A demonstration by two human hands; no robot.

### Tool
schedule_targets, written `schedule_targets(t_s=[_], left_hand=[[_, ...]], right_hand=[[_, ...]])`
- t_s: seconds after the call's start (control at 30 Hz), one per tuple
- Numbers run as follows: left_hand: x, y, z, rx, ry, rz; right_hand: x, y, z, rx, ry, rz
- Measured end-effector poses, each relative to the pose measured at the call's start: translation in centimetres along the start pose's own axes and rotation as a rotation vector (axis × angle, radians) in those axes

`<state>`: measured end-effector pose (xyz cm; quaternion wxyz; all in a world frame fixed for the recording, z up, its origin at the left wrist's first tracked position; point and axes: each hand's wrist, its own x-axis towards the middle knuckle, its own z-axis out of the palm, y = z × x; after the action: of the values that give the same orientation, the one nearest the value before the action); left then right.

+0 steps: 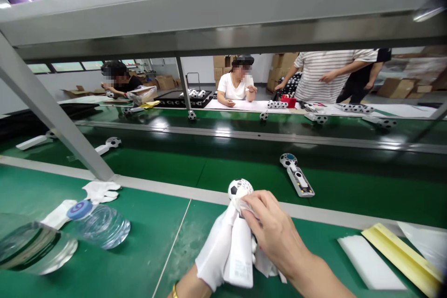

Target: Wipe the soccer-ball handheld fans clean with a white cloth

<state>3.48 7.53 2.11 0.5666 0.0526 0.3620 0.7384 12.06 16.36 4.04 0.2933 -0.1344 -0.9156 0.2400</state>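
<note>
A white handheld fan with a black-and-white football-patterned head is tilted in front of me, its handle towards me. My left hand, in a white glove, wraps round the handle from the left. My bare right hand is closed at the fan's neck, with thumb and fingers pinching a thin, crumpled white wipe against it. Whether this is cloth or tissue is unclear. More white cloth lies beneath my right hand, partly hidden by it.
Beyond the pale ledge, another fan with an opened handle lies on the green belt. Water bottles and a white glove stand and lie at left. At right are white foam and a yellow strip. A slanted post rises left.
</note>
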Motion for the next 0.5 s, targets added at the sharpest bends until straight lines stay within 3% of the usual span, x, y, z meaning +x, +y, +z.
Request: schedule_targets(t_s=[0.2, 0.37, 0.5], left_hand=[[0.3, -0.3, -1.0, 0.191, 0.153, 0.164], [0.4, 0.6, -2.0, 0.145, 0.085, 0.166], [-2.2, 1.8, -4.0, 0.102, 0.042, 0.110]], right_hand=[[0.4, -1.1, -0.1, -0.138, -0.198, 0.109], [1.3, -1.6, -1.4, -0.095, -0.324, 0.064], [2.0, -1.6, -2.5, 0.132, -0.360, 0.079]])
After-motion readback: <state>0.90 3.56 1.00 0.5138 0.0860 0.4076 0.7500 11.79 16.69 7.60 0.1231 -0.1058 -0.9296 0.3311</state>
